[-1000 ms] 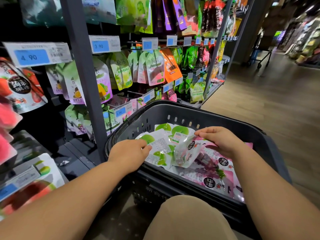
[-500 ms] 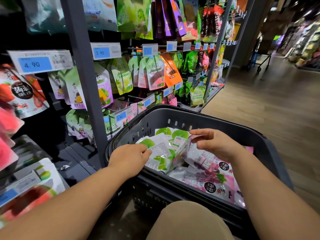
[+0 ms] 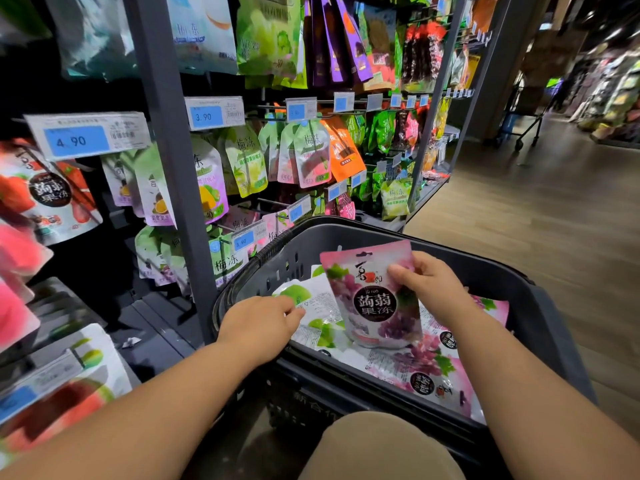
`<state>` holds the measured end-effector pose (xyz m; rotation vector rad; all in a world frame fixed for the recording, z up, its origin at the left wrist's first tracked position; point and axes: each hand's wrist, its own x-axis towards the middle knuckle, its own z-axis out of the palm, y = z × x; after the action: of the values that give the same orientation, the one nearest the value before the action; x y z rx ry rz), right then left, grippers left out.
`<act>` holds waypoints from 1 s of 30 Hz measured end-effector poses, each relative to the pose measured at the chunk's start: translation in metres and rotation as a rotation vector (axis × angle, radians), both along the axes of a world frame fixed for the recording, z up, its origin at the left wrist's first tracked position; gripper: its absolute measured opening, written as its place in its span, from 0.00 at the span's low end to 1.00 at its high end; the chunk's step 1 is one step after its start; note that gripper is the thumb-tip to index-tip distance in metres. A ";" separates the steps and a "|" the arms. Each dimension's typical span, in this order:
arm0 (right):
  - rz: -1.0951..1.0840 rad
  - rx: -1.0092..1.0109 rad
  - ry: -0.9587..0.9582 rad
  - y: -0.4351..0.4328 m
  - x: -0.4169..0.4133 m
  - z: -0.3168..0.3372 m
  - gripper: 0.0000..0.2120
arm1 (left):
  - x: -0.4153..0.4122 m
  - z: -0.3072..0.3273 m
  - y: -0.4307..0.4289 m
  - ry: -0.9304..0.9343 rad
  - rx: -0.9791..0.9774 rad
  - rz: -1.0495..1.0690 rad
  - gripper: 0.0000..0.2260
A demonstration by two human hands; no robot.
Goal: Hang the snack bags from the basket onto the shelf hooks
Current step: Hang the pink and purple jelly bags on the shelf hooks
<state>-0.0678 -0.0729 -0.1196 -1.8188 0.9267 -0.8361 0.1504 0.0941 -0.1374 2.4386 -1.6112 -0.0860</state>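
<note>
A dark plastic basket [image 3: 540, 317] stands in front of me, holding several snack bags. My right hand [image 3: 429, 289] pinches a pink grape jelly bag [image 3: 370, 296] by its right edge and holds it upright above the basket, its printed front facing me. More pink grape bags [image 3: 433, 372] lie flat beneath it. My left hand [image 3: 259, 327] rests over the basket's left rim, fingers curled on a white and green bag [image 3: 311, 306]. The shelf hooks [image 3: 273, 202] to the left carry hanging bags behind blue price tags.
A grey upright post [image 3: 166, 150] of the shelf stands between the basket and the left bays. Red strawberry bags [image 3: 45, 195] hang at far left. A wooden aisle floor [image 3: 536, 220] runs to the right, with a trolley [image 3: 523, 129] far back. My knee [image 3: 377, 445] is under the basket.
My right hand has lifted the pink grape bag out of the pile and turned it upright with its front toward me. My left hand stayed on the white and green bag.
</note>
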 end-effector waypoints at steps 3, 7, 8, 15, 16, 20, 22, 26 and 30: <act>0.020 0.103 -0.142 0.003 0.003 -0.001 0.04 | -0.001 0.003 0.001 0.021 0.019 0.006 0.18; 0.036 0.240 -0.414 0.009 0.013 0.005 0.05 | 0.001 0.005 -0.003 0.113 0.089 -0.009 0.20; 0.058 0.271 -0.483 0.010 0.016 0.007 0.04 | 0.002 0.006 -0.004 0.151 0.110 -0.016 0.21; 0.176 0.365 -0.688 0.026 0.038 0.008 0.08 | -0.017 0.014 -0.023 0.635 0.005 -0.174 0.27; 0.185 0.367 -0.696 0.027 0.040 0.008 0.08 | -0.019 0.014 -0.026 0.733 -0.033 -0.172 0.23; 0.202 0.377 -0.688 0.027 0.039 0.011 0.09 | -0.023 0.018 -0.029 0.999 -0.100 -0.159 0.20; 0.201 0.392 -0.643 0.025 0.039 0.011 0.08 | -0.024 0.018 -0.029 0.982 -0.101 -0.147 0.26; 0.186 0.346 -0.346 0.012 0.023 0.012 0.13 | -0.018 0.018 -0.027 0.978 -0.183 -0.118 0.10; 0.099 0.202 0.201 -0.009 -0.014 0.007 0.10 | 0.006 0.017 -0.023 0.843 -0.304 -0.005 0.16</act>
<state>-0.0819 -0.0821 -0.1123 -1.7767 1.0006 -0.4860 0.1564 0.0709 -0.1204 1.7813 -1.1300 -0.7045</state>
